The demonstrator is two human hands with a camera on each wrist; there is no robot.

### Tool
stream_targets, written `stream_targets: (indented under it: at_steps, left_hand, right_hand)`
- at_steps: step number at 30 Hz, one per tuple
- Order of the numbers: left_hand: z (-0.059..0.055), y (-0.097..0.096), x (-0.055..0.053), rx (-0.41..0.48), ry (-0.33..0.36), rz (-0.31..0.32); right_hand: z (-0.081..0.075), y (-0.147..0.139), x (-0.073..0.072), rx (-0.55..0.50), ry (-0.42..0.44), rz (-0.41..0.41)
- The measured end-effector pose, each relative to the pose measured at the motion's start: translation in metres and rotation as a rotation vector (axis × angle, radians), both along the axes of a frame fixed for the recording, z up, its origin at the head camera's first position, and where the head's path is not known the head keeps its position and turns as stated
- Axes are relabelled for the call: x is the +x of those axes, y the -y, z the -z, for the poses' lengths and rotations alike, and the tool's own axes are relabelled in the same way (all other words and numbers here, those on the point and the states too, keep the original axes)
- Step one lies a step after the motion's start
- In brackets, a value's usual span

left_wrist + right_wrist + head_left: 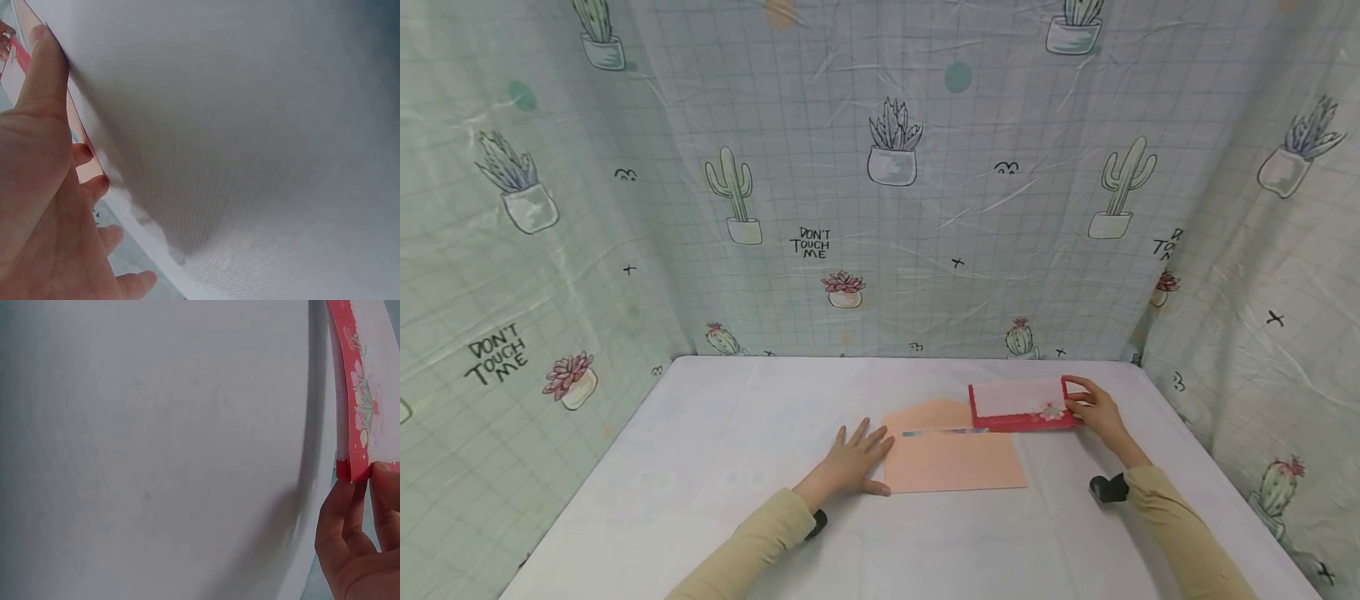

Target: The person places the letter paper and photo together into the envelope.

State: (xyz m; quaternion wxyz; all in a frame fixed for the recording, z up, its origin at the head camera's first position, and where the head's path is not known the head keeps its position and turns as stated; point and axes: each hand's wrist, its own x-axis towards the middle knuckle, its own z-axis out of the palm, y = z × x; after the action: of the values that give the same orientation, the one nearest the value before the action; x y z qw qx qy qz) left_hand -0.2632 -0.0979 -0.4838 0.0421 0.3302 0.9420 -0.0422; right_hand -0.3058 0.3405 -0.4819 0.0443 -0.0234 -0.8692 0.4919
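Note:
A peach envelope (955, 465) lies on the table with its flap (934, 412) opened away from the person. Along its mouth shows a thin bluish strip (925, 432). My left hand (852, 461) rests at the envelope's left edge, fingers spread, fingertips on the paper. In the left wrist view the thumb (45, 69) lies along the envelope's edge. My right hand (1097, 412) pinches the right end of a red-bordered folded card (1018, 400) with a pale pink middle and printed flowers. The card is tilted up and overlaps part of the flap in the head view.
A white cloth covers the table (737, 433). Behind and at both sides hangs a curtain (955, 208) printed with cacti. Black wrist devices (1108, 488) sit below both sleeves.

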Motion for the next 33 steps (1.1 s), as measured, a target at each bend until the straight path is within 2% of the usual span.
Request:
stream_targets:
  at_steps: [6, 12, 20, 28, 33]
  left_hand:
    - [0.003, 0.000, -0.001, -0.005, -0.012, 0.002]
    - [0.002, -0.001, 0.000, -0.013, -0.021, 0.001]
    - [-0.007, -0.002, 0.000, -0.037, -0.003, 0.001]
    - [-0.005, 0.000, -0.004, -0.045, 0.020, 0.003]
    - [-0.005, 0.001, -0.005, -0.015, 0.048, -0.002]
  right_hand:
    - [-0.003, 0.012, 0.000, 0.060, -0.034, -0.037]
    - [-0.003, 0.023, -0.004, 0.095, -0.032, -0.041]
    - [-0.005, 0.036, -0.009, 0.120, -0.060, -0.058]
    - [-0.002, 0.045, -0.016, 0.156, -0.074, -0.053]
    - [-0.001, 0.050, -0.018, 0.184, -0.097, -0.071]
